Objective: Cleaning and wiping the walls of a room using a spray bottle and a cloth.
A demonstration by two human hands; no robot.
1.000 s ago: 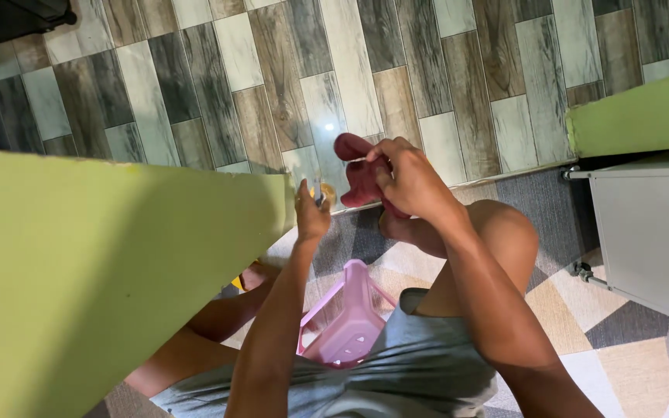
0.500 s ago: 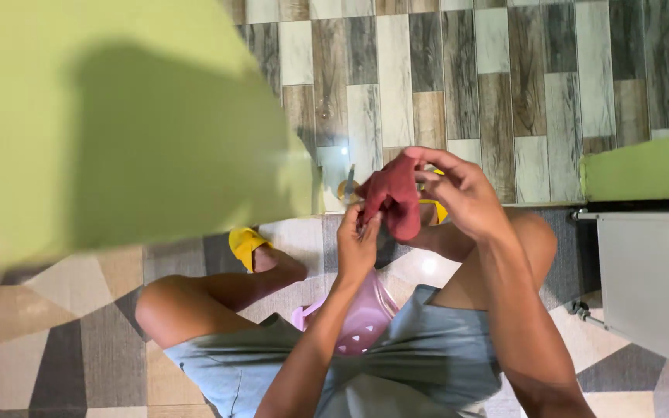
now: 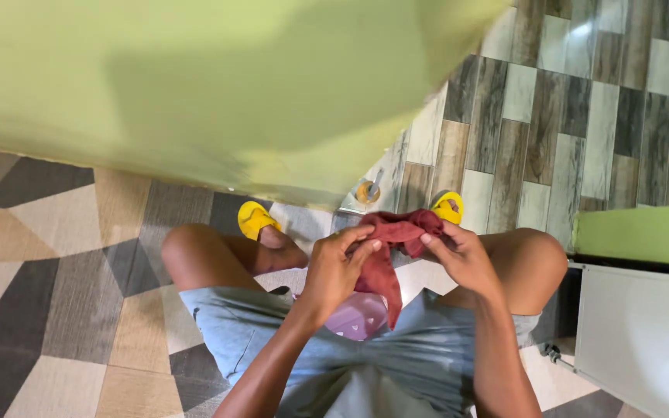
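Observation:
A dark red cloth [image 3: 390, 255] hangs between both my hands above my lap. My left hand [image 3: 338, 267] pinches its left edge with fingers and thumb. My right hand [image 3: 462, 255] grips its right side. One corner of the cloth droops down toward a pink plastic container [image 3: 354, 316] that sits on the floor between my knees. I am seated in grey shorts with knees spread, and yellow slippers [image 3: 255, 218] are on my feet.
A pale green wall [image 3: 195, 85] fills the upper left. A wood-look tiled wall [image 3: 582, 101] lies at the upper right, with a small floor drain [image 3: 367, 191] below it. A white appliance [image 3: 644, 333] with a green top stands at the right. The floor has geometric patterned tiles [image 3: 48, 271].
The view has swung left and down. The cloth, bunched up in my raised hands earlier, is now lower and spread between both hands over the pink container.

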